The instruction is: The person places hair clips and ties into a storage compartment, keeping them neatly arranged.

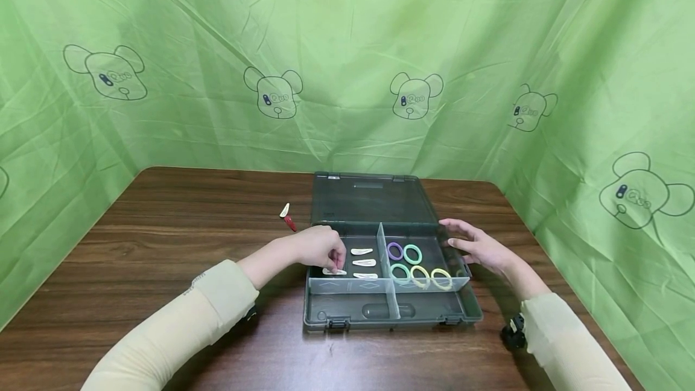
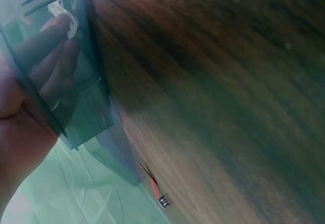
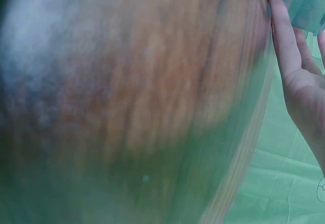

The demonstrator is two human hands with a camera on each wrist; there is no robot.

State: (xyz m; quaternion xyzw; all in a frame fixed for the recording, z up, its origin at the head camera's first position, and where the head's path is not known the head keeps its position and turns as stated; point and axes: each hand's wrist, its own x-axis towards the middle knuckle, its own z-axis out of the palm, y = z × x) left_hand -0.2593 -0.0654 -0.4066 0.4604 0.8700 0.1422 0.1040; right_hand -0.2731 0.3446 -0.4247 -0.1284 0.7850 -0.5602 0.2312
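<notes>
My left hand (image 1: 321,248) reaches into the left compartment of an open grey see-through plastic box (image 1: 320,317). Its fingertips pinch a white snap hair clip (image 1: 333,271) low over the compartment floor; the left wrist view shows this clip (image 2: 72,27) through the box wall. Three more white hair clips (image 1: 364,263) lie in a column to its right. At the box's right side, my right hand (image 1: 480,250) has its fingers loosely extended, fingertips against the side wall. Several purple, green and yellow hair ties (image 1: 412,254) lie in the right compartment.
Beyond my left hand, a white hair clip (image 1: 285,210) and a red hair clip (image 1: 290,223) lie on the wooden table (image 1: 206,228). The box lid (image 1: 369,201) is folded back, away from me. Green cloth (image 1: 347,29) with printed bear heads hangs around the table.
</notes>
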